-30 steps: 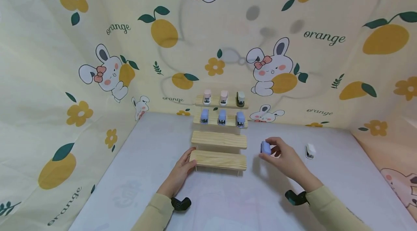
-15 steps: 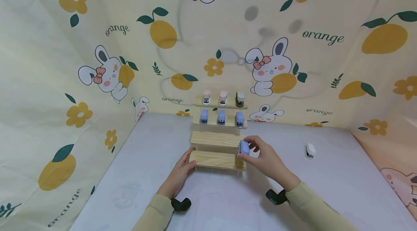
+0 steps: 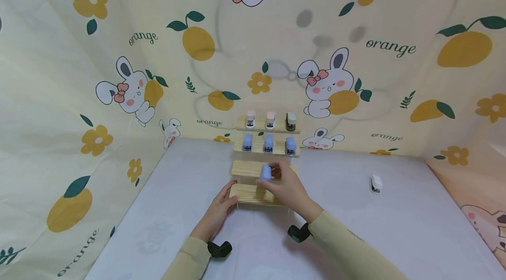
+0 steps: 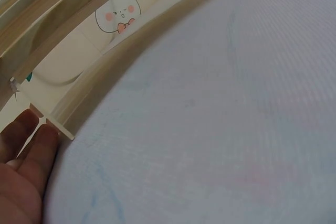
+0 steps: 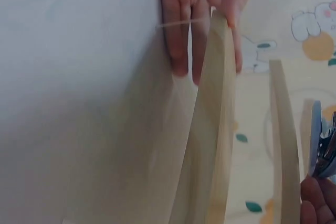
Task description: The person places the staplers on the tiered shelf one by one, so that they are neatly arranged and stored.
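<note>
In the head view, my right hand (image 3: pixel 290 190) pinches a blue mini stapler (image 3: pixel 266 173) between thumb and fingers, above the two lower tiers of a stepped wooden display shelf (image 3: pixel 246 191). The right wrist view shows that stapler (image 5: pixel 324 142) from beneath, beside a board's edge; whether it touches the board I cannot tell. My left hand (image 3: pixel 216 213) holds the left end of the lowest tier, thumb in front and fingers by the thin leg. Three blue staplers (image 3: pixel 269 143) stand on the second tier from the top. The top tier carries two pink staplers (image 3: pixel 270 120) and one grey-green stapler (image 3: pixel 290 121).
A white stapler (image 3: pixel 376 184) stands on the pale tabletop (image 3: pixel 344 210) to the right. Behind the shelf hangs a printed cloth backdrop (image 3: pixel 237 65), which also rises along both sides. Each wrist wears a black camera (image 3: pixel 219 249).
My right hand has carried the blue stapler leftward, from beside the shelf to over the middle of its lower tiers. The left hand has stayed at the shelf's left end.
</note>
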A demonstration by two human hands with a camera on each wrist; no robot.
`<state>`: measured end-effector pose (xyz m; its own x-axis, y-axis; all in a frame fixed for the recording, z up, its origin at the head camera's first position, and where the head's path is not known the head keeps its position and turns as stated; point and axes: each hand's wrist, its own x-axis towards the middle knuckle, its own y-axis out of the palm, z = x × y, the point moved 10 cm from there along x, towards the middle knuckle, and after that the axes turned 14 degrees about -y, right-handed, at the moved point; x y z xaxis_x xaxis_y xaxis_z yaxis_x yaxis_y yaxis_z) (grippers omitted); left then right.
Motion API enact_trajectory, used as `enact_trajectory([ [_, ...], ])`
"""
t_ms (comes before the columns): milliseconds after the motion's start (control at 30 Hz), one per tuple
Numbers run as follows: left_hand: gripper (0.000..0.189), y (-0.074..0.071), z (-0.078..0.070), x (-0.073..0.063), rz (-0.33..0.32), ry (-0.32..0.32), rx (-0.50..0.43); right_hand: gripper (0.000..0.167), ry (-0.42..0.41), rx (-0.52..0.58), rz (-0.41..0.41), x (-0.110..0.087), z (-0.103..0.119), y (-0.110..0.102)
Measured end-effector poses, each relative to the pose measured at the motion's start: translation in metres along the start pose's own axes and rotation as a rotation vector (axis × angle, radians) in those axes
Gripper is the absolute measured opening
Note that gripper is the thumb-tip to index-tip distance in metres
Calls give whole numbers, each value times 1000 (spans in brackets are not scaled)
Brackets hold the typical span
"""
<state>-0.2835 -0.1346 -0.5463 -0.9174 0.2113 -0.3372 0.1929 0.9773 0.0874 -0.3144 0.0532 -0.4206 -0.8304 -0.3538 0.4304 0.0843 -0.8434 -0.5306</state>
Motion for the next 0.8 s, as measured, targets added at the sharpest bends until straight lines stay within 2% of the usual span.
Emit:
enact_trajectory([
  [333,59,1,-2,-2,6,6,-5,51,61,-33,-23,22,0,32],
  [500,59,-1,-2,-3,-5,2,2,50,89,-23,-34,29,1,41],
  [800,59,-2,-2,-2,-13,3,13,50,92,-52,-38,38,4,48],
])
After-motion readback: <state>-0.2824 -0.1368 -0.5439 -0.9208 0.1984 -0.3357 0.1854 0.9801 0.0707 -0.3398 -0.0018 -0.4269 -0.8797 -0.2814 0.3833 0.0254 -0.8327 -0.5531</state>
